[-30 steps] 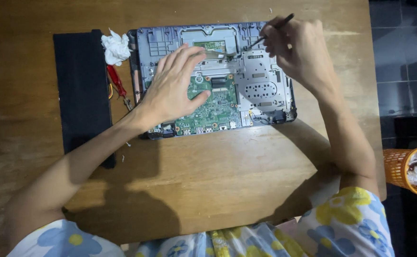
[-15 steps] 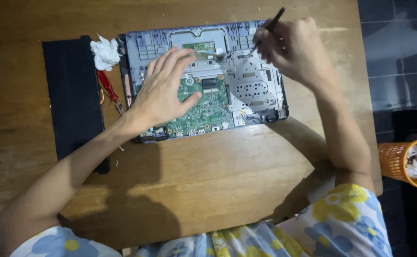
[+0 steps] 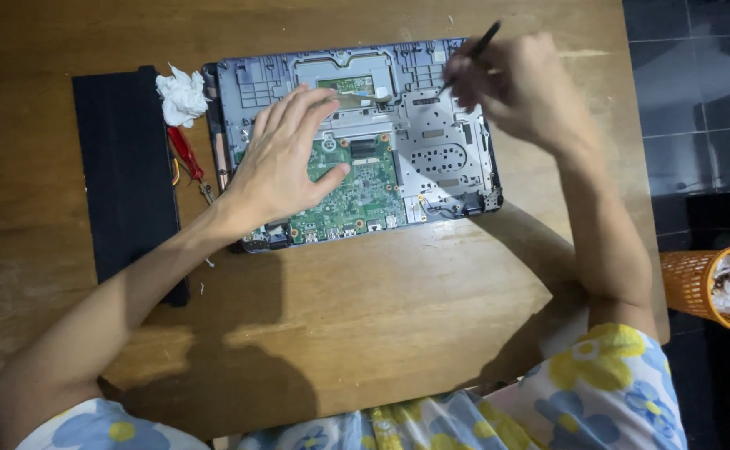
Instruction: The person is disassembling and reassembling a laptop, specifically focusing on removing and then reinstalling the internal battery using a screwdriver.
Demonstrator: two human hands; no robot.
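Green circuit board (image 3: 356,196) lies half-hidden under the flat, open left hand (image 3: 277,171); the right hand (image 3: 519,87) grip pinches a thin dark tool (image 3: 475,48), tip obscured.

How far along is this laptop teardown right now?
Done: the laptop lies opened, green board bare, a black panel set aside left. In hand: the left hand rests flat on the board while the right hand works a thin dark tool near the top edge. Left: the board sits in the case.
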